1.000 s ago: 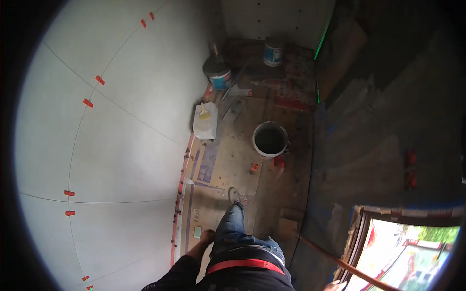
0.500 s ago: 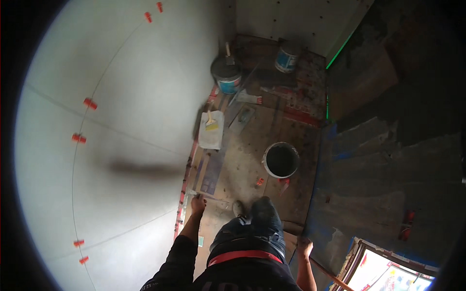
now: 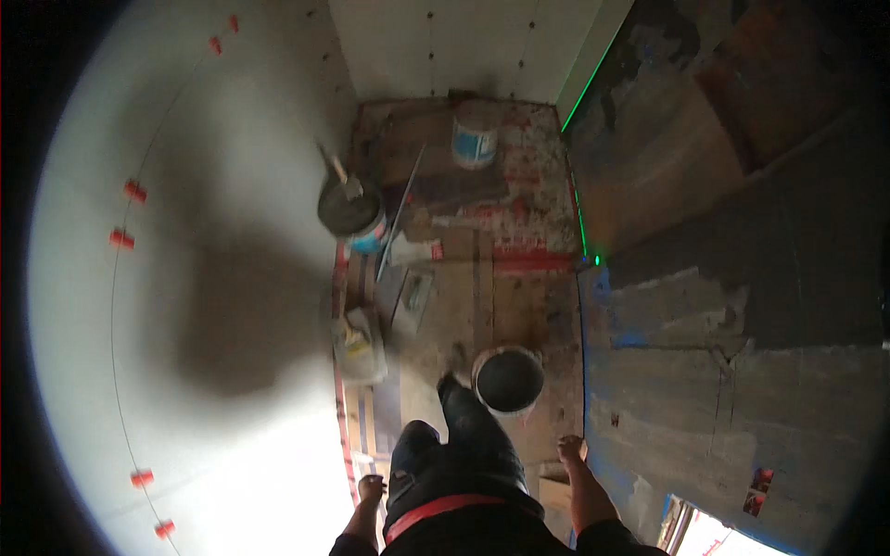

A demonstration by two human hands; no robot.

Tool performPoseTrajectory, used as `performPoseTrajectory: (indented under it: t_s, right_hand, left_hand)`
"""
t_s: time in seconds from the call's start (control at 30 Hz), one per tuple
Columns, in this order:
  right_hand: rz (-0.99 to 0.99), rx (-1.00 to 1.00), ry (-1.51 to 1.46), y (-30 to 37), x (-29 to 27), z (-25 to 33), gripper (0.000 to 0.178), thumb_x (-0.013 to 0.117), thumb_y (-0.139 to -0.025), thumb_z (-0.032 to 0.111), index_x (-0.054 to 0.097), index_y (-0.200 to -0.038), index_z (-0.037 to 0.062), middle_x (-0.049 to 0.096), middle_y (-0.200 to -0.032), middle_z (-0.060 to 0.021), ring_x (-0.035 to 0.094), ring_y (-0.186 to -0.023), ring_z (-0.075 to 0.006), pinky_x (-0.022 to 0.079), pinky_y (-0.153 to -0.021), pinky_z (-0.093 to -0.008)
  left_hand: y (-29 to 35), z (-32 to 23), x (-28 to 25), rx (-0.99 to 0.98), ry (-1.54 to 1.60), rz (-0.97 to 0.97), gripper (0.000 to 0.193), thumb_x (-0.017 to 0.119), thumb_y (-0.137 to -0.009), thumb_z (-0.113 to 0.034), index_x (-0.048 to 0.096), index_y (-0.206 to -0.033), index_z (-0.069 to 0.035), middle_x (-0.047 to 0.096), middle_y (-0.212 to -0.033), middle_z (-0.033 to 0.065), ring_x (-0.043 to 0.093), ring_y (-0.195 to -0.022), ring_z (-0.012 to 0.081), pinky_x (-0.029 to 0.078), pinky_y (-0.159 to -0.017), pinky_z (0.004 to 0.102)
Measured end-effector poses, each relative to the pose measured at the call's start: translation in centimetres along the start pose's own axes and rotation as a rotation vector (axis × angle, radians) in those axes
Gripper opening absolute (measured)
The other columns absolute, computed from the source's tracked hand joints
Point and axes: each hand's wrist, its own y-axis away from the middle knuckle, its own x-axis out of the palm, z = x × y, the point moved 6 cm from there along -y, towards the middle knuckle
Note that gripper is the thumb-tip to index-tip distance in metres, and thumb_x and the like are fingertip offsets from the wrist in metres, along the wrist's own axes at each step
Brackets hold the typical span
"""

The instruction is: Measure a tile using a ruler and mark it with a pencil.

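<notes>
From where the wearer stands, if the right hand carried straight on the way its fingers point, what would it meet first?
The right hand hangs empty, fingers pointing forward and down. Going straight on, it would probably first meet the bare floor boards, just right of the dark bucket; depth is unclear, so it might graze the bucket's rim.

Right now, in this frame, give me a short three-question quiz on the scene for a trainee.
1. True or false: the left hand holds a trowel.
2. Which container lies nearest the person's raised foot?
A. the dark-filled bucket
B. the blue-and-white tub
C. the pail with a tool standing in it
3. Fill in: the small clips set along the joints of the pale tiled wall are ____ in colour.

Key: 1 false, both it and the right hand hang bare; 2 A; 3 red.
</notes>
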Motion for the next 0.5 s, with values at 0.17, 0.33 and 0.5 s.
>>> performPoseTrajectory:
  t_s: [0.17, 0.33, 0.5]
  right_hand:
    - [-0.016, -0.269, -0.324, -9.6, -10.1, 29.2, 0.029, 0.077, -0.098, 0.009, 0.079, -0.126, 0.0052, 0.075, -0.091, -0.0068, 0.071, -0.079, -0.0199, 0.058, -0.071, -0.0375]
    - [0.191, -0.479, -0.358, -12.3, -12.6, 49.9, 0.031, 0.078, -0.099, 0.011, 0.078, -0.129, 0.0033, 0.076, -0.090, -0.0084, 0.072, -0.078, -0.0188, 0.059, -0.069, -0.0354]
    - [0.128, -0.227, -0.340, -24.3, -8.2, 44.2, 0.029, 0.080, -0.099, 0.018, 0.080, -0.123, 0.0035, 0.078, -0.096, -0.0133, 0.077, -0.082, -0.0263, 0.062, -0.074, -0.0409]
  left_hand:
    - [-10.1, -18.7, 1.4, 0.133, -0.019, -0.089, 0.024, 0.067, -0.103, -0.019, 0.075, -0.108, 0.004, 0.076, -0.087, 0.0142, 0.071, -0.067, 0.0189, 0.056, -0.055, 0.0339]
    - [-16.5, -39.7, 1.8, 0.440, -0.071, -0.226, 0.031, 0.060, -0.108, -0.023, 0.076, -0.115, 0.003, 0.076, -0.086, 0.0124, 0.070, -0.069, 0.0190, 0.056, -0.061, 0.0354]
    - [-23.8, -56.3, 9.8, 0.655, -0.134, 0.037, 0.028, 0.057, -0.107, -0.017, 0.075, -0.122, -0.001, 0.078, -0.093, 0.0118, 0.075, -0.075, 0.0200, 0.060, -0.066, 0.0353]
